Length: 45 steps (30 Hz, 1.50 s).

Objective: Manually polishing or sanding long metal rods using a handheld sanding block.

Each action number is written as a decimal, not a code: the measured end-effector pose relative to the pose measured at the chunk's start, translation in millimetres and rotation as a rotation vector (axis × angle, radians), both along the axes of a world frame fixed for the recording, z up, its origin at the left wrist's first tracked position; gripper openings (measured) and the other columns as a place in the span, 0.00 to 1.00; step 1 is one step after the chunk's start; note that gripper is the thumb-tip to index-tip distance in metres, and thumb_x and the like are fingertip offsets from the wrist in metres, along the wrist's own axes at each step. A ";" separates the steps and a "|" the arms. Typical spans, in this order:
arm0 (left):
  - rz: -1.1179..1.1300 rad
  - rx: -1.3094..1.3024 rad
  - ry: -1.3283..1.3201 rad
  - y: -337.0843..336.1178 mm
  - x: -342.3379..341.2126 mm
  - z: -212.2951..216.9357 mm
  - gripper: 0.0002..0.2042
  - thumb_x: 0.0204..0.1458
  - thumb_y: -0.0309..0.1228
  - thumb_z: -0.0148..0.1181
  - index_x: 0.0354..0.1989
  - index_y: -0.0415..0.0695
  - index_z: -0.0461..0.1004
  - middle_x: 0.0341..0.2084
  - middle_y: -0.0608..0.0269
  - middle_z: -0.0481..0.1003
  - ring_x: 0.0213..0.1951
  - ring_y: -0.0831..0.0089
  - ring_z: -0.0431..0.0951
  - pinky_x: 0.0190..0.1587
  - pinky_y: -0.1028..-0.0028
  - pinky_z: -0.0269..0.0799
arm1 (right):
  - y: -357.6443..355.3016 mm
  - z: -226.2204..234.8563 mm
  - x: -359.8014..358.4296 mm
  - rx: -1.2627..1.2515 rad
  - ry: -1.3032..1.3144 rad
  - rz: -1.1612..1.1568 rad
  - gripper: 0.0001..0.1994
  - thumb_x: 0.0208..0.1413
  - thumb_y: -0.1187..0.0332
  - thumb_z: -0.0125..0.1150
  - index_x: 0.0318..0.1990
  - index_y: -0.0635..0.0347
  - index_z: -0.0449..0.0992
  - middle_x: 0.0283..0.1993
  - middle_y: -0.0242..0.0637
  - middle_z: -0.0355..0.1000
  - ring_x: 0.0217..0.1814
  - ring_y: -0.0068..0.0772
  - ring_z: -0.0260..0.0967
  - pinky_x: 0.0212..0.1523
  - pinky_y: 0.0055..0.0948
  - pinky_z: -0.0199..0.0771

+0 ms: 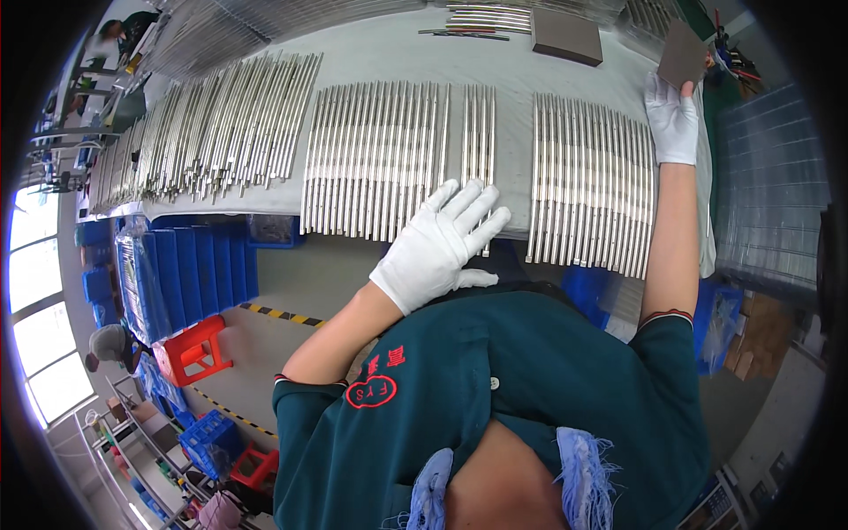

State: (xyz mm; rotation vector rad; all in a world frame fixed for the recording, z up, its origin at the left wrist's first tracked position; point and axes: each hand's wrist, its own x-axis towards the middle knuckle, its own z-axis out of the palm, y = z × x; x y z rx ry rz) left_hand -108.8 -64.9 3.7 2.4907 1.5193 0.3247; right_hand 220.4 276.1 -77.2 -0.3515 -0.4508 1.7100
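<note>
shirt: a dark green polo shirt (530, 389) fills the near edge, both bare forearms coming out of its short sleeves.
left hand: the left hand (446, 243) wears a white glove, fingers spread wide and flat, palm down, holding nothing; the fingertips lie on the near ends of the metal rods.
rods under the left hand: a narrow bundle of metal rods (478, 141) runs away from the fingertips, and a wider batch of rods (375, 159) lies just to its left, side by side on the table (283, 201).
rods between the hands: another rod batch (590, 181) lies between the two hands, its right edge just beside the right forearm.
right hand: the right hand (671, 119), also in a white glove, is stretched far out and pinches the lower corner of a flat brown-grey pad (682, 55), which stands tilted above the table's far right corner.
beyond the left hand: a loose fan of rods (212, 132) lies well to the left.
far side: a dark block (567, 37) rests near the pad, left of the right hand.
below the left hand: blue crates (190, 274) and a red stool (196, 349) stand on the floor.
</note>
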 end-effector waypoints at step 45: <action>0.196 0.009 0.121 -16.0 -24.8 1.2 0.46 0.39 0.60 0.70 0.65 0.46 0.67 0.63 0.49 0.67 0.68 0.53 0.62 0.69 0.40 0.47 | -1.9 -2.5 3.8 0.120 0.147 0.203 0.21 0.61 0.66 0.63 0.60 0.58 0.70 0.61 0.40 0.72 0.63 0.42 0.69 0.69 0.50 0.66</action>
